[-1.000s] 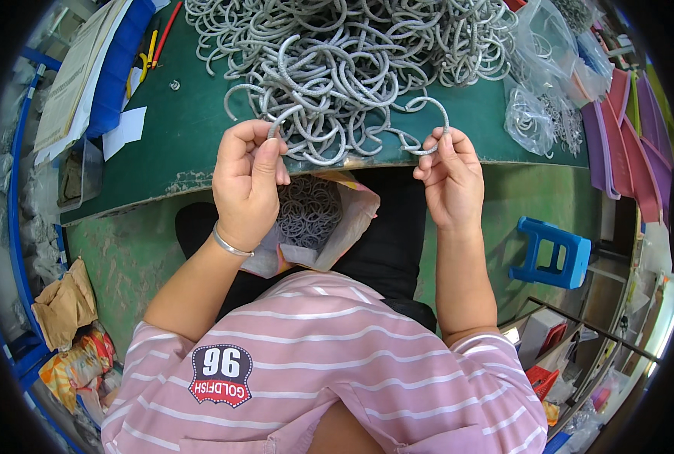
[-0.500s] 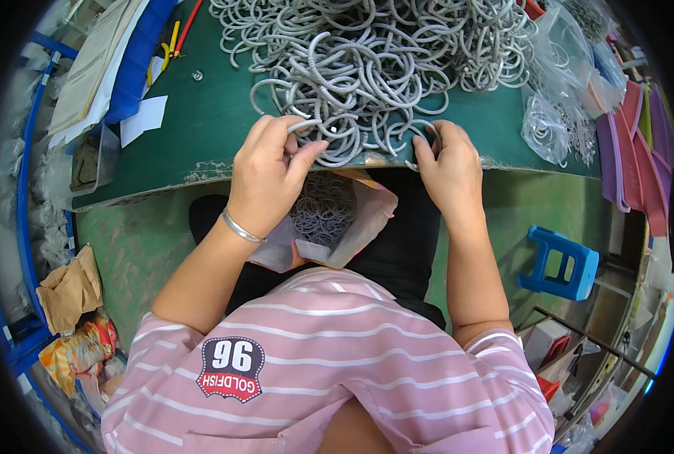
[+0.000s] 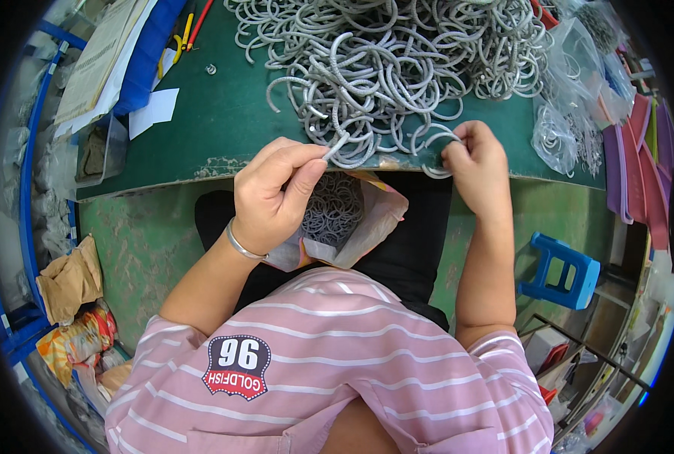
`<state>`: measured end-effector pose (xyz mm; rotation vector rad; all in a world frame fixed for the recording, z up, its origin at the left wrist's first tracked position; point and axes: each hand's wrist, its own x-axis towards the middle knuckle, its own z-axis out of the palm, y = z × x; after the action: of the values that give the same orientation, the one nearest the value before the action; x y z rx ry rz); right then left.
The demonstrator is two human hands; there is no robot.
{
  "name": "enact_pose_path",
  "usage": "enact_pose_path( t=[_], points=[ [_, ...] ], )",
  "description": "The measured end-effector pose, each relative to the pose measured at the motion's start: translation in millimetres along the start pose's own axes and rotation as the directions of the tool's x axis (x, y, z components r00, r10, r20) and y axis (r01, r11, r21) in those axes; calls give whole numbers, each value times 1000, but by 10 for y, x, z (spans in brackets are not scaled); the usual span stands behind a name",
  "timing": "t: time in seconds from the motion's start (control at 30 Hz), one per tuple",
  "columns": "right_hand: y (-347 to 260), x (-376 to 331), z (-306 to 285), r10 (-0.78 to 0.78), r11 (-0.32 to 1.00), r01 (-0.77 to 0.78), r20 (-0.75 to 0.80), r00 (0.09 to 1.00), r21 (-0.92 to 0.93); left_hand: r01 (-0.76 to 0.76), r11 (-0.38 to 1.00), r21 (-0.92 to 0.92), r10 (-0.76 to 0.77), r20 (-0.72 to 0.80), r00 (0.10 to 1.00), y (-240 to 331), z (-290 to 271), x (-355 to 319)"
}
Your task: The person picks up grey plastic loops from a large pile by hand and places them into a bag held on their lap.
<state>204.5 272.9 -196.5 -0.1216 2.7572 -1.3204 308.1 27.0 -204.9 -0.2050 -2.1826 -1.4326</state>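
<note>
A large heap of grey, ribbed, open C-shaped rings [image 3: 397, 68] covers the far middle of the table. At the heap's near edge my left hand [image 3: 276, 189] is closed, thumb and forefinger pinching one grey ring [image 3: 338, 146]. To its right, my right hand [image 3: 477, 166] is closed on another grey C-shaped ring [image 3: 431, 138], whose curve points left toward the heap. Below the table edge, in my lap, an opened bag [image 3: 380, 216] holds many similar small rings [image 3: 332, 208]. The fingertips of my right hand are partly hidden.
The green table [image 3: 216, 113] has a worn front edge. A clear plastic bin [image 3: 114, 151], pliers [image 3: 178, 47] and paper [image 3: 154, 111] lie left. Clear bags [image 3: 555, 136] with metal parts and purple and red panels [image 3: 639, 151] stand right. A blue stool [image 3: 560, 271] is on the floor.
My hands have drawn farther apart. My right hand has moved right, its fingers closing more tightly on its ring. My left thumb and forefinger have come together on a ring. The view has shifted slightly.
</note>
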Motion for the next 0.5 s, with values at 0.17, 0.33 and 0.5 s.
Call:
enact_pose_path(
  t=[0.17, 0.33, 0.5],
  points=[
    [28, -95, 24, 51, 650, -49, 21, 998, 758, 366, 897, -247, -375, 14, 927, -79, -4, 3],
    [135, -195, 341, 96, 494, 103, -172, 980, 863, 551, 725, -413, -576, 74, 814, -100, -72, -2],
    [196, -159, 294, 236, 264, -112, 49, 971, 958, 584, 754, -300, -515, 281, 810, -144, -223, -226]
  ],
)
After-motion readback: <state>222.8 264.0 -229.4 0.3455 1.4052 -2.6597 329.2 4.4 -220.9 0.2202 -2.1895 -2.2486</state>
